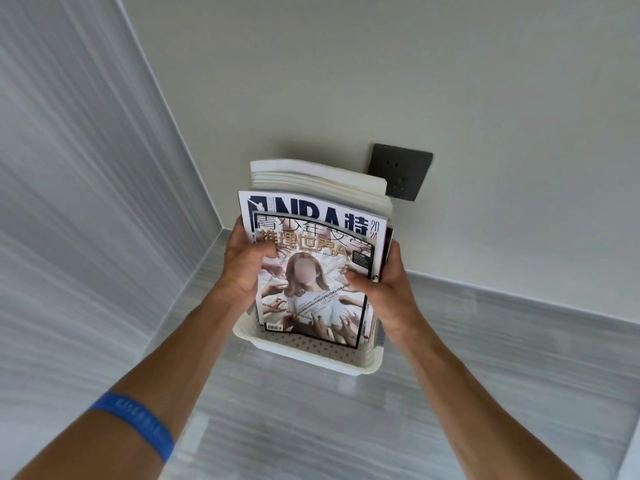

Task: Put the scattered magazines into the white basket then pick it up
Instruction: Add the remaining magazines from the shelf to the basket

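Observation:
A white perforated basket (304,356) is held up in front of me, above the grey floor. Several magazines stand upright in it, leaning back. The front magazine (311,299) shows a figure surrounded by reaching hands. Behind it is one with large dark blue letters on its cover (304,211), and behind that thicker white-edged ones (311,174). My left hand (244,263) grips the left side of the stack, thumb on the front cover. My right hand (381,285) grips the right side, thumb on the cover. The basket's side rims are hidden behind my hands.
A dark wall socket (405,168) sits on the pale wall just behind the magazines. A grey ribbed wall (76,185) closes the left side and meets the pale wall in a corner. Grey striped floor (294,427) lies below. A blue wristband (138,424) is on my left forearm.

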